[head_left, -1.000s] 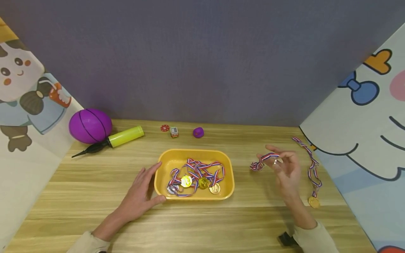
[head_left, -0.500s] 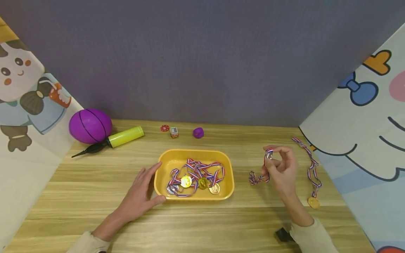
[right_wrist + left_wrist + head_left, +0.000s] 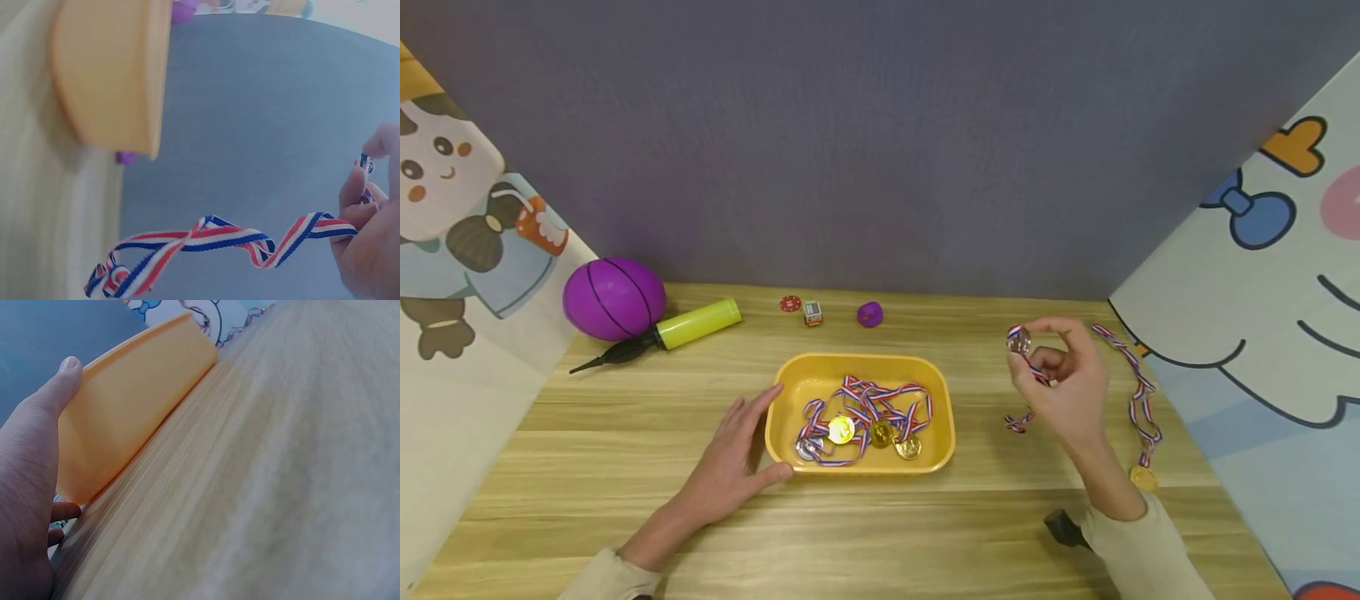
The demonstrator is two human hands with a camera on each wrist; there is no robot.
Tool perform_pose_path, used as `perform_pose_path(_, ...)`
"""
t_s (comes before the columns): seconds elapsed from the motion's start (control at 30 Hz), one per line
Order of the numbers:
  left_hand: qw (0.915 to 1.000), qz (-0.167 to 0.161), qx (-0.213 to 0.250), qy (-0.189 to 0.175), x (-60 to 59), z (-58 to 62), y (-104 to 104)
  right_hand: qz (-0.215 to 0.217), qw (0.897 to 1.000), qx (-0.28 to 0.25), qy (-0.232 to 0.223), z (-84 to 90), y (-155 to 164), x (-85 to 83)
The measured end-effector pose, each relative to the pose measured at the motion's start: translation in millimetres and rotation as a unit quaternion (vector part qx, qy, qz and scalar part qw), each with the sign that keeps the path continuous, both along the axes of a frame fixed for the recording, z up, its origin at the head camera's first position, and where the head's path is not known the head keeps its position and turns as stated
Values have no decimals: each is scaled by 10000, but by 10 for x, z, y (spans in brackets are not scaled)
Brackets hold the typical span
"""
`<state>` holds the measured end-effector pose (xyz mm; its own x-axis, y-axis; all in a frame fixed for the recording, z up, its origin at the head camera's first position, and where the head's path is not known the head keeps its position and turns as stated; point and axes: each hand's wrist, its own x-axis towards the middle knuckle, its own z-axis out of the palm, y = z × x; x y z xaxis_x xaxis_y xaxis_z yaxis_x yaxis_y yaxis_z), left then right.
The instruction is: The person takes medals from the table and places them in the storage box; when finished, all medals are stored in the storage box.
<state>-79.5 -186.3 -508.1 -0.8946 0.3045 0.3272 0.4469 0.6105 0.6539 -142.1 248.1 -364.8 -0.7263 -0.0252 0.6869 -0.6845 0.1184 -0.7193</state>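
Note:
My right hand pinches a silver-coloured medal between thumb and fingers, raised above the table. Its red, white and blue ribbon runs through the curled fingers and dangles below, knotted at the low end in the right wrist view. On the table stands a yellow tray, where several gold medals and a silver medal lie among tangled striped ribbons. My left hand rests against the tray's left end, fingers extended at the rim and thumb at the near corner.
Right of the right hand lies another gold medal with its ribbon stretched out. Along the back are a purple ball, a yellow hand pump, a red chip, a small toy vehicle and a purple lump.
My right hand has lifted the silver medal and turned it upright, moving slightly left. More of the ribbon has left the table. The left hand and tray have stayed in place.

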Motion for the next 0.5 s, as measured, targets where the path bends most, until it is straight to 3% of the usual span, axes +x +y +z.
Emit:
perform_pose_path(0.33, 10000, 9, 21, 54, -2, -1, 6, 248, 9997, -15, -59, 258, -349, -3)
perform_pose_path(0.5, 10000, 19, 0, 34, 1, 3, -2, 343, 9993, -58, 135, 360, -538, -5)
